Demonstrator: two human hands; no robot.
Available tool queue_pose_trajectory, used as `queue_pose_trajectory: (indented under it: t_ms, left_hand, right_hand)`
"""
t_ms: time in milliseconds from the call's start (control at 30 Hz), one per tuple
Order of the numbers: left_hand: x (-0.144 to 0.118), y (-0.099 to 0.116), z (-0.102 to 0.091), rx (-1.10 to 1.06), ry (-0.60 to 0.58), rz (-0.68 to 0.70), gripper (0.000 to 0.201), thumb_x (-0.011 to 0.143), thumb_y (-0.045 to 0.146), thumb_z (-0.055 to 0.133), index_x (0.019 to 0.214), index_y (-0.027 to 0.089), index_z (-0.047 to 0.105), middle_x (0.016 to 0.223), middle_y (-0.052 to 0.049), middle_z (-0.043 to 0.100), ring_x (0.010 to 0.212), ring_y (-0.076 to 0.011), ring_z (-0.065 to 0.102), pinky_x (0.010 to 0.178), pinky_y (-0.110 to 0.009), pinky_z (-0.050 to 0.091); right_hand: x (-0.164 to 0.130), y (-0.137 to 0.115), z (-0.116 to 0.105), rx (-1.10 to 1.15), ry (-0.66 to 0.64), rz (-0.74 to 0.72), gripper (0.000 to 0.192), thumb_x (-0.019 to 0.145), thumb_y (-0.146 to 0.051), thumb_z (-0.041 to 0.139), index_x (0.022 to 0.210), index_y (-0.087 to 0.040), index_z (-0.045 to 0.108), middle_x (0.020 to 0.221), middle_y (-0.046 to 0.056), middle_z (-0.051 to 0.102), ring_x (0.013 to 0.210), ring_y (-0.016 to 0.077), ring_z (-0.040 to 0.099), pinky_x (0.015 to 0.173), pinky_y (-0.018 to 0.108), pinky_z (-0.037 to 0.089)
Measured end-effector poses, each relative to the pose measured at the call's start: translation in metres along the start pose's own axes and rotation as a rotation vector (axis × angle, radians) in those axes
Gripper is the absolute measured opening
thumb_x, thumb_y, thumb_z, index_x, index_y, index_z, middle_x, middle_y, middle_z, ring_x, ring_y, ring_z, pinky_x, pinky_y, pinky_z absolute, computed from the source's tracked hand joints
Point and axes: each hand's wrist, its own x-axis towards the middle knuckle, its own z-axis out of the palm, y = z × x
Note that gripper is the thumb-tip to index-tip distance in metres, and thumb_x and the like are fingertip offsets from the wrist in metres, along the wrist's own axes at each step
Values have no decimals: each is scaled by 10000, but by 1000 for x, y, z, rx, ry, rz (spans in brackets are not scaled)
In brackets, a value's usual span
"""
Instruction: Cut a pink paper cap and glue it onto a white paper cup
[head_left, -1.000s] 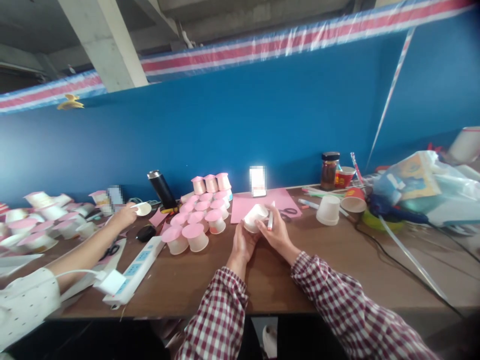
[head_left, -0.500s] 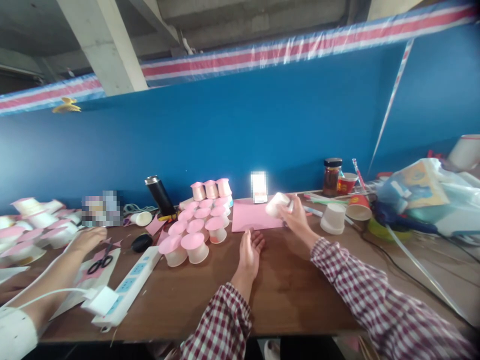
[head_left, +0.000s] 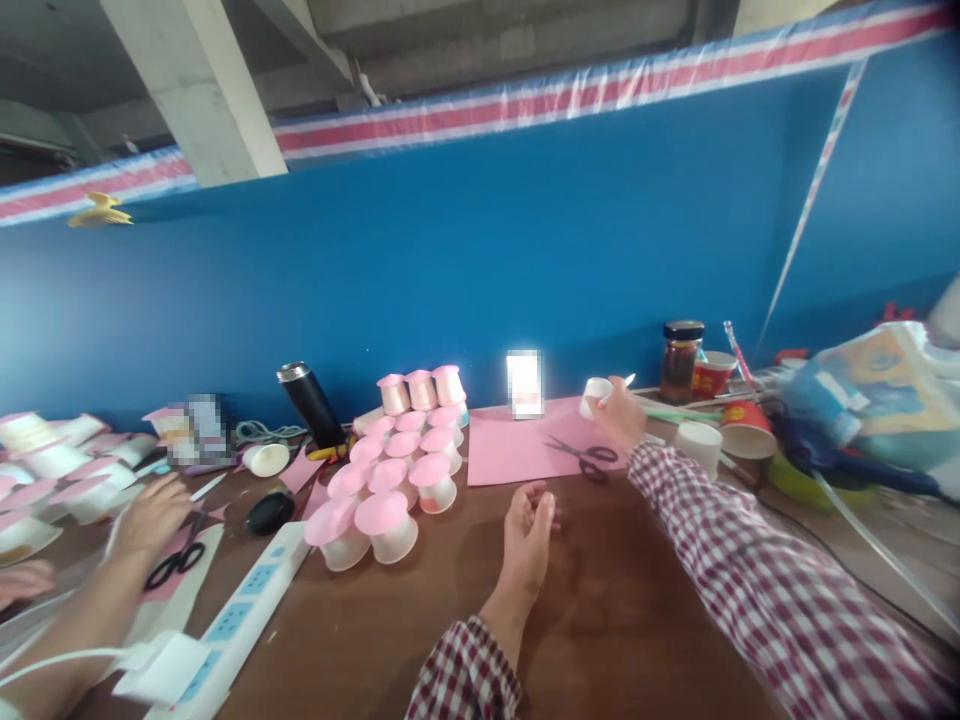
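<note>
My right hand [head_left: 621,416] is stretched out to the back of the table and holds a white paper cup [head_left: 595,396] together with a white marker [head_left: 616,386]. Just under it lie black-handled scissors [head_left: 585,456] on a pink paper sheet [head_left: 517,450]. My left hand [head_left: 529,535] hovers over the brown table [head_left: 600,600], fingers loosely apart, holding nothing. To its left stands a cluster of upturned cups with pink tops [head_left: 397,455].
A co-worker's hand [head_left: 154,510] reaches over another pair of scissors [head_left: 174,563] at the left, beside a white power strip [head_left: 225,630]. A black flask [head_left: 307,403], a jar [head_left: 680,358], upturned white cup [head_left: 697,447], red cups and a plastic bag [head_left: 877,390] crowd the back and right.
My right hand carried the cup and marker away from my left hand, out to the back right. My left hand let go and dropped low over the table. The co-worker's hand drew back.
</note>
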Motion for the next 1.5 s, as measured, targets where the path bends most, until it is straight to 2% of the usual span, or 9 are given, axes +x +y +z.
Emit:
queue_pose_trajectory:
  t_ms: [267, 500, 667, 767, 900, 1000, 1200, 1367, 1500]
  left_hand:
    - [-6, 7, 4, 147, -104, 22, 442, 782, 486, 581, 1064, 147, 545, 930, -92, 621, 773, -147, 592, 641, -246, 470]
    - [-3, 1, 4, 179, -82, 2, 472, 759, 510, 593, 1059, 149, 557, 928, -99, 613, 784, -162, 596, 624, -252, 475]
    - [4, 2, 2, 2, 50, -20, 458, 727, 496, 641, 1030, 160, 567, 970, -94, 601, 833, -170, 597, 661, -269, 506]
    - [10, 5, -1, -200, 148, -73, 429, 754, 497, 616, 1030, 172, 576, 1035, -99, 598, 904, -180, 599, 756, -305, 509]
    - [15, 10, -5, -411, 133, -168, 390, 798, 474, 572, 993, 139, 601, 992, -112, 640, 824, -168, 620, 699, -284, 507]
    - [15, 14, -9, -469, 148, -197, 256, 769, 332, 649, 934, 141, 606, 926, -80, 655, 778, -142, 621, 668, -248, 498]
    - [13, 20, -15, -519, 207, -168, 154, 752, 220, 661, 870, 153, 590, 908, -56, 649, 766, -139, 625, 669, -258, 508]
    - [16, 24, -20, -505, 249, -142, 104, 771, 200, 627, 852, 159, 576, 907, -69, 654, 791, -150, 633, 680, -265, 512]
    - [16, 26, -23, -485, 301, -123, 134, 744, 212, 652, 839, 163, 572, 900, -69, 649, 771, -150, 628, 665, -269, 508]
  right_hand:
    - [19, 2, -2, -137, -40, 38, 484, 814, -348, 508, 1228, -109, 431, 1069, 177, 599, 972, 304, 577, 769, 362, 419]
    - [14, -4, -3, -122, -40, 5, 477, 814, -355, 495, 1215, -101, 447, 1072, 181, 601, 959, 311, 573, 745, 360, 419]
    - [-32, -25, -13, 107, -65, -206, 515, 805, -374, 529, 1257, -156, 410, 1017, 96, 623, 893, 244, 590, 764, 332, 448]
    - [-81, -37, -24, 427, -189, -385, 502, 794, -341, 557, 1241, -163, 415, 955, 74, 621, 783, 209, 596, 711, 322, 480]
    - [-129, -42, -36, 545, -351, -435, 497, 790, -303, 588, 1240, -184, 414, 1047, 89, 607, 857, 209, 603, 762, 321, 488]
    - [-137, -38, -39, 601, -376, -422, 506, 793, -301, 601, 1247, -193, 404, 1138, 99, 576, 964, 221, 585, 842, 347, 473]
    - [-124, -21, -50, 618, -472, -452, 796, 731, -398, 689, 1374, -203, 262, 1278, 148, 494, 1172, 273, 475, 945, 419, 429]
    - [-119, -6, -48, 620, -432, -351, 435, 923, -307, 389, 1344, -207, 342, 1180, 136, 561, 951, 202, 607, 886, 401, 468]
    - [-111, 5, -37, 598, -370, -382, 321, 918, -210, 321, 1194, -181, 483, 1023, 107, 621, 716, 163, 636, 789, 373, 506]
